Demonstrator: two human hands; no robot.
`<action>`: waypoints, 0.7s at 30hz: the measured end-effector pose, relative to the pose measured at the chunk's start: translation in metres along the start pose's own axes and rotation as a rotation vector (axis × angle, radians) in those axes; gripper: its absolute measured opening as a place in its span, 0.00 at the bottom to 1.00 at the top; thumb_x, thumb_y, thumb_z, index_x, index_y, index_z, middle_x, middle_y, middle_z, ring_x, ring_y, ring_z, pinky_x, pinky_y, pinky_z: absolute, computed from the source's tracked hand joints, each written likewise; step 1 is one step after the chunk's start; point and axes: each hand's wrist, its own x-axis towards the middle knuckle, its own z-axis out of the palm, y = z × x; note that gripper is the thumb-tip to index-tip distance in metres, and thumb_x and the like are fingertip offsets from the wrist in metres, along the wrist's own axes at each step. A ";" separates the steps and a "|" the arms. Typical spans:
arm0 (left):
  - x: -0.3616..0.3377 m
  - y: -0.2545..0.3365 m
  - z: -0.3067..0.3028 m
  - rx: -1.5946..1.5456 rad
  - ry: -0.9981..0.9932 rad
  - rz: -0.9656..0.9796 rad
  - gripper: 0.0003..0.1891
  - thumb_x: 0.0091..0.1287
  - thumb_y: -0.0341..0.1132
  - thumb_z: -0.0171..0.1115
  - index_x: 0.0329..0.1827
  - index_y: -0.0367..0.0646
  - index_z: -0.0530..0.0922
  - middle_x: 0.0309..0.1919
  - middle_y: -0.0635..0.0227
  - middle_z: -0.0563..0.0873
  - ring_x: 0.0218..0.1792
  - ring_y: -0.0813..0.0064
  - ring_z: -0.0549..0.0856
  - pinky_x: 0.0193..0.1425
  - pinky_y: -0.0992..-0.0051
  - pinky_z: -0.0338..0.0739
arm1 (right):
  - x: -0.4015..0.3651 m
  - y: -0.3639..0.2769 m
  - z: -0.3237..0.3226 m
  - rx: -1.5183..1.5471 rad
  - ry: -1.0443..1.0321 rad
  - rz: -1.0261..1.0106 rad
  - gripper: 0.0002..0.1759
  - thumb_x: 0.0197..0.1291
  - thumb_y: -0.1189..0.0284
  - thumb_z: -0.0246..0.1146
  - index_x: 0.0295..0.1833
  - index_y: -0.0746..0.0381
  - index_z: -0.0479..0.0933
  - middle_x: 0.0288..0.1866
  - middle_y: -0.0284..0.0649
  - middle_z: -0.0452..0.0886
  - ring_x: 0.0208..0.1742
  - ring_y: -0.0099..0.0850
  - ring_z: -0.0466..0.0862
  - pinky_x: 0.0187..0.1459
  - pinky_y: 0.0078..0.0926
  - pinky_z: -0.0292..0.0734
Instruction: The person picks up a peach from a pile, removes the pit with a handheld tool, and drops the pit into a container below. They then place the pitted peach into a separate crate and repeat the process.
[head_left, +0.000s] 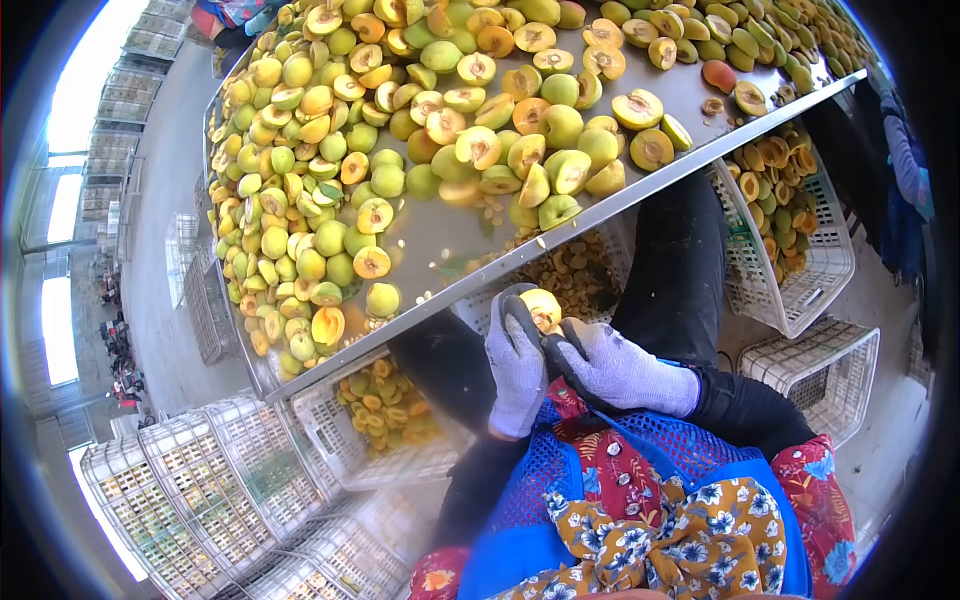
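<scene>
My left hand (516, 365), in a pale lilac glove with dark grey fingers, is closed around a yellow peach half (541, 311), whose cut face is turned up. My right hand (622, 366), gloved alike, has its fingers curled and pressed together against the fruit's lower right side. Whatever else sits inside the right hand's grip is hidden. Both hands are over my lap, just in front of the metal table's raised edge (620, 206). On that table lies a large heap of green-yellow peaches (300, 235), many cut in half with brown stones showing.
Below the edge, between my legs, a crate holds brown stones and scraps (570, 278). Crates of pitted halves stand at left (385, 405) and right (775, 195). White plastic crates (225, 480) are stacked at lower left; another crate (822, 375) lies at right. Other people are partly visible.
</scene>
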 end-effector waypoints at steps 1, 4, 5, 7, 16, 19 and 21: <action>-0.001 -0.002 0.002 -0.016 -0.005 -0.001 0.19 0.83 0.43 0.42 0.51 0.37 0.78 0.43 0.67 0.82 0.43 0.78 0.80 0.50 0.76 0.76 | -0.010 -0.001 -0.001 0.014 -0.015 0.025 0.14 0.72 0.69 0.51 0.47 0.71 0.73 0.33 0.54 0.77 0.33 0.48 0.83 0.32 0.45 0.76; -0.006 -0.001 0.006 0.004 0.050 -0.006 0.19 0.83 0.43 0.42 0.51 0.37 0.78 0.43 0.67 0.82 0.43 0.77 0.80 0.50 0.76 0.76 | -0.009 -0.016 -0.011 0.109 -0.130 0.319 0.14 0.71 0.70 0.53 0.49 0.73 0.72 0.37 0.56 0.76 0.34 0.48 0.82 0.31 0.45 0.76; -0.007 0.000 0.006 0.007 0.055 -0.007 0.18 0.82 0.41 0.42 0.52 0.37 0.77 0.43 0.64 0.82 0.43 0.74 0.81 0.51 0.74 0.77 | -0.011 -0.011 -0.009 0.100 -0.096 0.197 0.14 0.70 0.70 0.53 0.48 0.73 0.72 0.36 0.56 0.76 0.32 0.48 0.81 0.30 0.45 0.75; -0.009 0.005 0.006 0.014 0.059 -0.011 0.16 0.81 0.37 0.43 0.54 0.36 0.77 0.43 0.58 0.84 0.44 0.67 0.84 0.52 0.69 0.77 | -0.015 0.005 -0.002 0.081 -0.025 -0.043 0.14 0.70 0.69 0.54 0.47 0.72 0.71 0.34 0.55 0.76 0.29 0.48 0.80 0.29 0.44 0.75; -0.004 -0.002 0.007 -0.265 -0.078 0.034 0.24 0.82 0.49 0.41 0.56 0.35 0.75 0.43 0.60 0.84 0.45 0.71 0.84 0.53 0.71 0.77 | -0.010 0.012 -0.019 2.243 -0.574 0.739 0.23 0.75 0.51 0.51 0.42 0.62 0.73 0.17 0.33 0.69 0.09 0.21 0.68 0.09 0.16 0.61; -0.002 0.007 0.006 -0.341 -0.236 0.054 0.27 0.81 0.54 0.39 0.57 0.36 0.74 0.43 0.60 0.84 0.45 0.71 0.84 0.53 0.72 0.77 | -0.012 0.021 -0.014 2.588 -0.826 0.636 0.23 0.76 0.52 0.48 0.44 0.63 0.71 0.15 0.32 0.66 0.09 0.19 0.67 0.07 0.15 0.60; 0.001 0.005 0.007 -0.439 -0.288 -0.020 0.28 0.81 0.54 0.38 0.56 0.36 0.74 0.42 0.60 0.85 0.43 0.70 0.84 0.52 0.72 0.79 | -0.015 0.030 -0.007 2.629 -0.870 0.593 0.23 0.76 0.52 0.48 0.44 0.63 0.71 0.15 0.31 0.66 0.09 0.19 0.67 0.08 0.15 0.61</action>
